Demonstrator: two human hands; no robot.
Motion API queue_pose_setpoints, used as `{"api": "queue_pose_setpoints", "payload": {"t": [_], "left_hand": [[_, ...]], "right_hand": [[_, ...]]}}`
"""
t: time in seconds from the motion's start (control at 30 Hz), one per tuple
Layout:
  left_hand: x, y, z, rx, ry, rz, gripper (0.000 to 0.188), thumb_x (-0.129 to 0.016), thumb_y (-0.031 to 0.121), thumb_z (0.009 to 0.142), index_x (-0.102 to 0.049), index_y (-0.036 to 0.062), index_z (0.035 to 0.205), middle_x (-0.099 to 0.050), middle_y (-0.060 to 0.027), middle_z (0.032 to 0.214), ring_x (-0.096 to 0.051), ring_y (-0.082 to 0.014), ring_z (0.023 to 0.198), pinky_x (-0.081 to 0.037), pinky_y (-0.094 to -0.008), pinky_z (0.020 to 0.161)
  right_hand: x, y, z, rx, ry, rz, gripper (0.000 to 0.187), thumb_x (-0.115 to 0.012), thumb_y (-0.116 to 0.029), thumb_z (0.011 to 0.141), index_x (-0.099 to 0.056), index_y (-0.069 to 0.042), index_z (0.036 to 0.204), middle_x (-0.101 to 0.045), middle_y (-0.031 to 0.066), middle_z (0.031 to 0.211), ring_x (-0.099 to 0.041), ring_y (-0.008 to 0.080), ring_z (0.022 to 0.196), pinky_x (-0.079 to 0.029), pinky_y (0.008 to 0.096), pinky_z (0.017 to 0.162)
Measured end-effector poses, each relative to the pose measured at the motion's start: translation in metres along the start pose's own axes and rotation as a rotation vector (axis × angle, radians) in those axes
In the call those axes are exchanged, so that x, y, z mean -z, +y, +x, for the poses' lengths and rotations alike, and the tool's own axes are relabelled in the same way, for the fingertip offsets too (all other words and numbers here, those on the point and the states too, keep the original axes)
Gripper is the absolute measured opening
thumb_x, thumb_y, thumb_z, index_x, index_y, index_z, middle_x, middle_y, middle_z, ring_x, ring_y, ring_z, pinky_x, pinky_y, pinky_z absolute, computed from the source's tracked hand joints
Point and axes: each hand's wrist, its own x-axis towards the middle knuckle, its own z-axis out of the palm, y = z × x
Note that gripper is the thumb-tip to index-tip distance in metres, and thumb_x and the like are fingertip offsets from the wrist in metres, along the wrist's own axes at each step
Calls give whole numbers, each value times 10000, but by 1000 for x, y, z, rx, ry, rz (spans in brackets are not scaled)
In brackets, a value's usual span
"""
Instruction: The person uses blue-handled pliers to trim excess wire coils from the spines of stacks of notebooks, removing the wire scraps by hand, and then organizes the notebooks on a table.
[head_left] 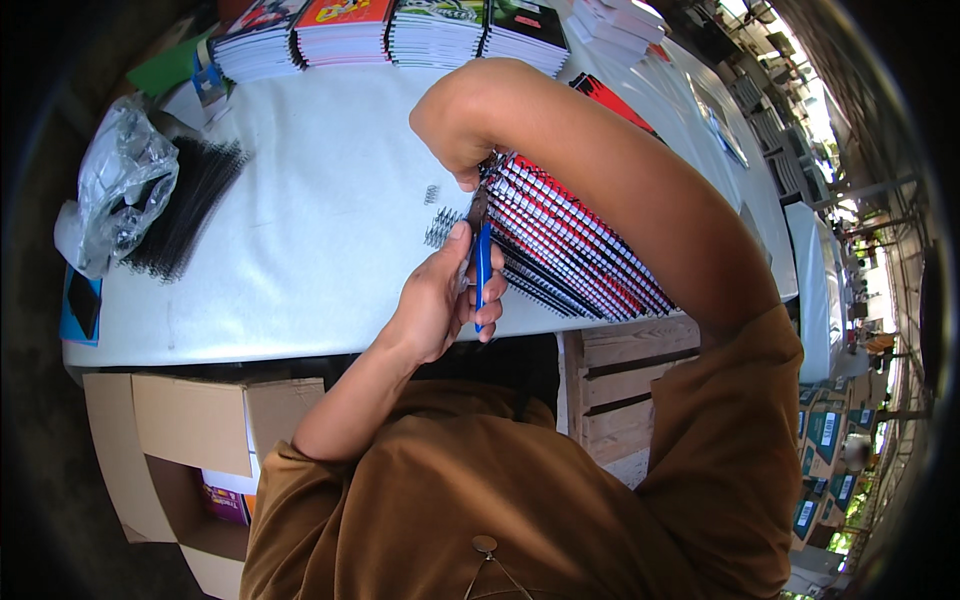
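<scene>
Head view: two hands work at a stack of spiral-bound notebooks (590, 235) lying near the front edge of one white-covered worktop (300, 230), its many coiled spines facing up in slanting rows. The left hand (432, 295) grips one pair of pliers (484, 265) with blue handles, the fingers wrapped round them and the thumb pressed along the near side; the metal nose points to the upper left corner of the stack. The right hand (455, 132) bends down to that same corner, its forearm crossing above the notebooks; most of its fingers are hidden, so whether they pinch anything cannot be told.

Left of the pliers lie one small loose piece of coil (431, 194) and a little cluster of coil pieces (440, 228), too tangled to count. Along the back stand four notebook piles (345, 40) in a row, with a paler pile (615, 25) to their right. At the left, one clear plastic bag (125, 180) lies against one bundle of long black coils (200, 200).

Below the worktop, one open cardboard box (190, 410) holds a purple-covered book (225, 503) and other items, partly hidden; one wooden crate (630, 365) stands to the right.
</scene>
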Motion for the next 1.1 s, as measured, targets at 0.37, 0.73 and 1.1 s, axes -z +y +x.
{"api": "queue_pose_setpoints", "payload": {"t": [0.37,0.73,1.1], "left_hand": [[-23,0,3,41,248,185,587,-243,541,934,-492,24,1054,-556,-113,813,-601,-247,723,-533,-394,646],[-55,0,8,27,372,195,561,-229,531,939,-495,44,1029,-515,-80,749,-554,-211,638,-525,-380,573],[-62,2,3,24,250,217,588,-238,508,949,-476,9,1148,-596,-171,1009,-591,-318,1009,-499,-406,824]], "right_hand": [[-8,-6,-26,-78,220,-167,217,-594,-120,675,-682,-28,850,-670,124,869,-651,267,794,-495,390,675],[-54,32,-25,174,586,361,234,-617,-235,692,-626,-2,706,-616,149,656,-599,297,636,-470,373,596],[-59,40,-23,245,575,710,223,-647,-214,704,-657,7,724,-605,108,598,-561,181,546,-453,309,557]]}}
